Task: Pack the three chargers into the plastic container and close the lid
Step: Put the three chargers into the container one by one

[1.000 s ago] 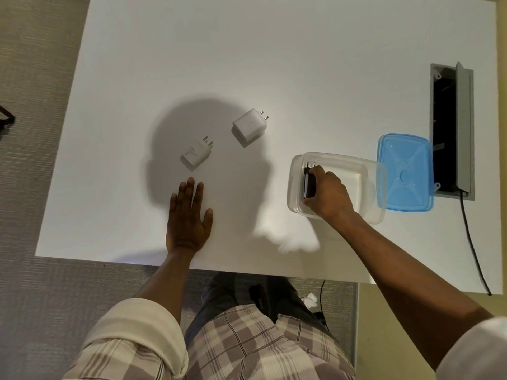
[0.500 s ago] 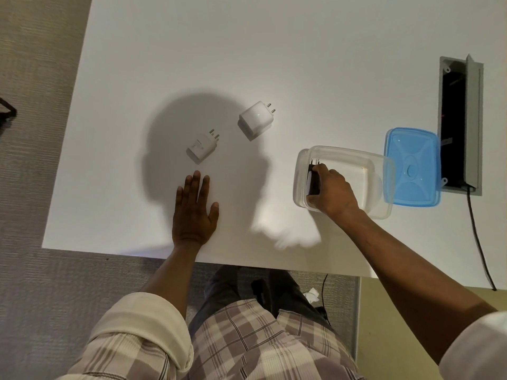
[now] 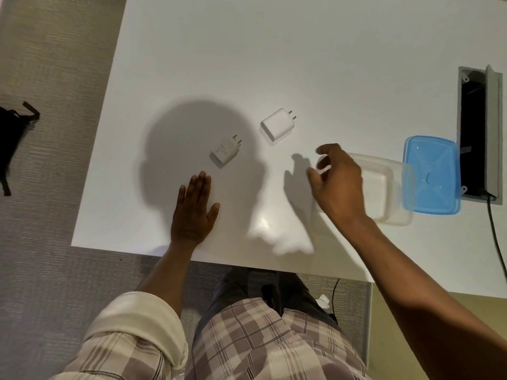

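Two white chargers lie on the white table (image 3: 247,50): a smaller charger (image 3: 225,151) and, to its upper right, a larger charger (image 3: 277,125), both with prongs pointing up-right. The clear plastic container (image 3: 384,187) stands uncovered at the right, and its blue lid (image 3: 430,174) lies beside it on the right. My right hand (image 3: 336,182) hovers over the container's left end, fingers spread and empty, hiding that end and the black charger placed there. My left hand (image 3: 194,209) rests flat on the table, just below the smaller charger.
A grey cable box (image 3: 478,133) with an open flap is set into the table at the far right, with a black cable (image 3: 496,242) running down from it. A black object (image 3: 12,138) lies on the carpet to the left. The table's near edge runs just below my left hand.
My right hand has let go of the black charger inside the container, lifted out and moved left with fingers spread. My left hand has stayed flat.
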